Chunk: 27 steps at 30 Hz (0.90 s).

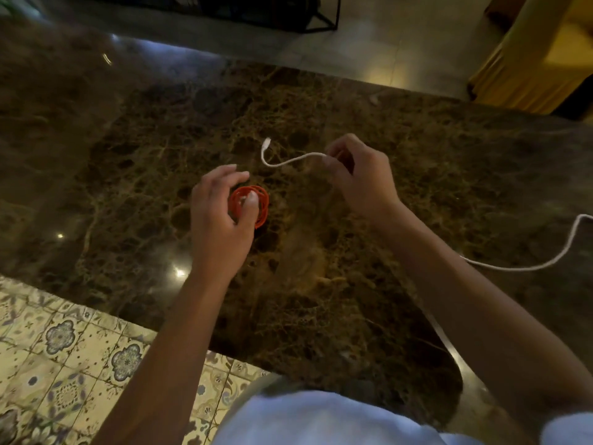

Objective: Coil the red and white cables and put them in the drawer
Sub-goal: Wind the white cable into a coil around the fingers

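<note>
The dark marble surface (321, 284) fills mid-frame. My left grip (221, 213) clamps the coiled red cable (250, 203) at centre; my right grip (359, 178) pinches the white cable (288, 160), its tail trailing off right. Risk: the loose tail may snag or the red coil spring open; no drawer in view.

Surface: a dark brown marble table (321, 284) with pale veins, polished enough to throw back spots of light, its near corner rounded just in front of me.
On it, centre: the red cable (261, 203), wound into a small coil, lying on the stone under my left hand (218, 216).
On it, right: the white cable (545, 266), a loose curve trailing across the stone toward the right edge; its plug end is lifted off the top.
</note>
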Each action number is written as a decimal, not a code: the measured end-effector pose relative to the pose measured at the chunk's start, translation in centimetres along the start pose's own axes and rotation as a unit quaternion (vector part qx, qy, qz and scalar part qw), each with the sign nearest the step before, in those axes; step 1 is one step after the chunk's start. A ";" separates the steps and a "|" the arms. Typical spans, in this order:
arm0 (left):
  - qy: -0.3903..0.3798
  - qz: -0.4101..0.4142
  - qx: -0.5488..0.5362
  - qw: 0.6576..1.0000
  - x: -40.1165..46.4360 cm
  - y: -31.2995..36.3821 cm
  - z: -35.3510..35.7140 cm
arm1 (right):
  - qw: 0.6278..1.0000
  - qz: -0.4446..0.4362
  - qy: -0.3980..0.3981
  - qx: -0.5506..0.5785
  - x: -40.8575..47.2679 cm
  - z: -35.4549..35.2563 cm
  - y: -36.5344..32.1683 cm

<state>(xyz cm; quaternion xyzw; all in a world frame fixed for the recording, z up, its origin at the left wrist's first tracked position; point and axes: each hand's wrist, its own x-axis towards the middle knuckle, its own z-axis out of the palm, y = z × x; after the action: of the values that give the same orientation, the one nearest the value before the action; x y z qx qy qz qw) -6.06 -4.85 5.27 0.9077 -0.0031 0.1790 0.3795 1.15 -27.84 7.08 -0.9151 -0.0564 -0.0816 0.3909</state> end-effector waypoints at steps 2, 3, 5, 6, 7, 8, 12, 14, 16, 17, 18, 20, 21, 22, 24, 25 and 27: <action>-0.023 0.042 0.006 0.999 0.0 2.3 0.8 | 0.999 -0.017 0.019 0.044 -1.7 -3.0 -1.0; -0.039 0.067 0.010 0.997 -0.1 3.6 1.5 | 0.998 -0.022 0.035 0.054 -2.7 -4.6 -1.3; -0.082 0.116 0.011 0.990 -0.4 6.2 3.0 | 0.995 -0.029 0.064 0.067 -4.6 -7.7 -1.5; -0.101 0.134 0.009 0.986 -0.6 7.4 3.9 | 0.994 -0.034 0.075 0.074 -5.6 -9.3 -1.5; -0.114 0.151 0.006 0.982 -0.8 8.4 4.7 | 0.993 -0.039 0.080 0.083 -6.5 -10.7 -1.5; -0.122 0.169 0.000 0.978 -1.2 9.6 5.7 | 0.991 -0.043 0.088 0.091 -7.7 -12.3 -1.3; -0.138 0.203 -0.045 0.968 -2.9 13.7 9.0 | 0.982 -0.058 0.098 0.148 -12.2 -17.7 0.4; -0.146 0.229 -0.060 0.961 -3.9 15.8 10.8 | 0.974 -0.060 0.119 0.183 -14.3 -20.2 1.9; -0.161 0.239 -0.064 0.956 -5.1 17.7 12.5 | 0.965 -0.056 0.139 0.215 -16.3 -22.5 3.3; -0.170 0.239 -0.066 0.954 -5.6 18.4 13.2 | 0.960 -0.053 0.146 0.231 -17.0 -23.3 3.8; -0.183 0.240 -0.073 0.951 -6.1 19.2 13.9 | 0.956 -0.048 0.155 0.244 -17.8 -24.3 4.4; -0.213 0.246 -0.091 0.941 -7.3 20.7 15.1 | 0.950 -0.036 0.170 0.261 -19.1 -26.2 5.3; -0.231 0.249 -0.105 0.935 -8.0 21.4 15.6 | 0.947 -0.030 0.179 0.263 -19.6 -27.1 5.6; -0.252 0.244 -0.123 0.928 -8.5 22.1 15.9 | 0.946 -0.027 0.187 0.264 -19.9 -28.0 5.8; -0.304 0.216 -0.157 0.914 -9.8 24.0 16.4 | 0.943 -0.024 0.202 0.263 -20.7 -29.8 6.1; -0.333 0.202 -0.168 0.905 -10.4 24.9 16.5 | 0.942 -0.024 0.211 0.261 -20.9 -30.7 6.1; -0.383 0.183 -0.193 0.884 -11.7 26.3 16.8 | 0.941 -0.028 0.234 0.242 -21.2 -32.0 6.1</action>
<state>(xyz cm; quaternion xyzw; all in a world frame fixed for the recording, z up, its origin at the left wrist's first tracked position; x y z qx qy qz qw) -15.32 -36.71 8.64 0.7975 -0.3490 -0.1209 0.4770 -21.99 -56.08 20.45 -0.7461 -0.0067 -0.2883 0.6002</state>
